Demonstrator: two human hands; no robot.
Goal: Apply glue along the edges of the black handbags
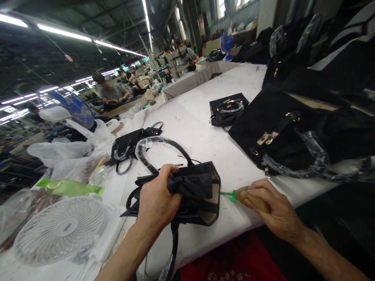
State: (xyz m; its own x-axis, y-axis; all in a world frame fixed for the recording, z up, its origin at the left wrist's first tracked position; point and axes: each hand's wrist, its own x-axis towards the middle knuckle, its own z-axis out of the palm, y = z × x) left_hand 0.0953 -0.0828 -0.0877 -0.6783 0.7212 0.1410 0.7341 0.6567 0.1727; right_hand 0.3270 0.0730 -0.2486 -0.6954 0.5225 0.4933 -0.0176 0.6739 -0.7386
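Note:
On the white table a black handbag (209,212) lies on its side, its end turned to the right and showing a beige inside. A plastic-wrapped handle loops up behind it, and another strap hangs over the table's front edge. My left hand (159,195) is closed on the bag, with bunched black fabric (190,185) under its thumb. My right hand (272,207) grips a tool with a wooden-looking handle (253,198) and a thin green shaft. The shaft's tip points at the bag's right end; whether it touches, I cannot tell.
Larger black bags (278,121) with wrapped handles are piled at right. Smaller black bags lie behind (227,107) and at left (127,142). A white fan (63,230), a green packet (70,188) and plastic bags crowd the left side. A person (113,91) sits further back.

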